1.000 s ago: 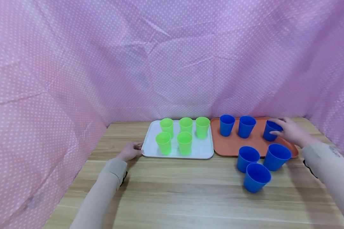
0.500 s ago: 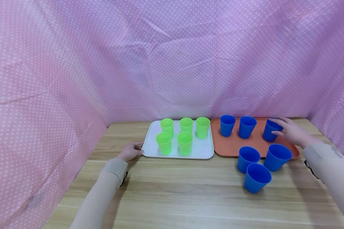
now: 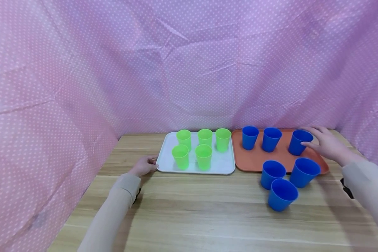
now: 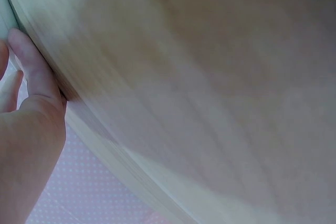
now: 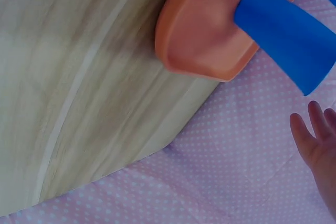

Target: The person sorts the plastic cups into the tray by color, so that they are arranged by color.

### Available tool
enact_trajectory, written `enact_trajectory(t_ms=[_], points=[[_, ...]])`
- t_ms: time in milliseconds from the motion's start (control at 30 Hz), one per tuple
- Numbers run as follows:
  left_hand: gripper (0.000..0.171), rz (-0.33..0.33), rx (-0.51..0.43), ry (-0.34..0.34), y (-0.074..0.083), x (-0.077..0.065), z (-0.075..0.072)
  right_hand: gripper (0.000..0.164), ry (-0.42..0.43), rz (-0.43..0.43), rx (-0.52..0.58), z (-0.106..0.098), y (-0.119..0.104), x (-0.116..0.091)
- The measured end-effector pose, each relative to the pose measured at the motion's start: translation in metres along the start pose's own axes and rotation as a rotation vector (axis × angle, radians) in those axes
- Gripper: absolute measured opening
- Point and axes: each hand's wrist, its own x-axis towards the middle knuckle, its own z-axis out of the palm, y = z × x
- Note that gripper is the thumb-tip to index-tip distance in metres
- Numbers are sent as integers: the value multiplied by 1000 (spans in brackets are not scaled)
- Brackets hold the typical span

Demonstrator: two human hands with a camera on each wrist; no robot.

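At the front left corner of a white tray (image 3: pixel 163 157), my left hand (image 3: pixel 142 166) holds the edge between thumb and fingers. The left wrist view shows a finger of that left hand (image 4: pixel 39 72) against the tray's side (image 4: pixel 6 11). Several lime green cups (image 3: pixel 203 157) stand upright on this tray. My right hand (image 3: pixel 327 143) has its fingers spread beside the rightmost blue cup (image 3: pixel 297 145) on the orange tray (image 3: pixel 250 162). In the right wrist view a gap shows between this right hand (image 5: pixel 323 145) and the blue cup (image 5: pixel 286 35).
Two more blue cups, one at the left (image 3: pixel 249 140) and one in the middle (image 3: pixel 271 140), stand at the orange tray's back. Three blue cups (image 3: pixel 281 197) cluster at its front edge, on the wooden table (image 3: pixel 189 213). Pink dotted cloth (image 3: pixel 189 70) hangs behind and at both sides.
My right hand has let go of the rightmost blue cup and drawn back to the right, its fingers opening. The cup stays upright on the orange tray. My left hand has not moved.
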Motion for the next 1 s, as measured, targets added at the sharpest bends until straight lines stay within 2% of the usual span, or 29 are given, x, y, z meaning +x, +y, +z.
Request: enact_trajectory(t_ms=[200, 367, 533, 733, 1000], points=[[52, -3, 3, 7, 3, -5, 2, 57, 132, -91, -7, 5, -1, -9], [52, -11, 16, 15, 6, -9, 3, 50, 198, -144, 24, 7, -2, -17], [52, -22, 1, 15, 5, -11, 4, 46, 217, -172, 15, 8, -2, -27], [52, -21, -2, 15, 3, -11, 5, 45, 201, -145, 27, 13, -2, -41], [52, -5, -20, 19, 2, -10, 5, 46, 223, -146, 73, 16, -2, -53]])
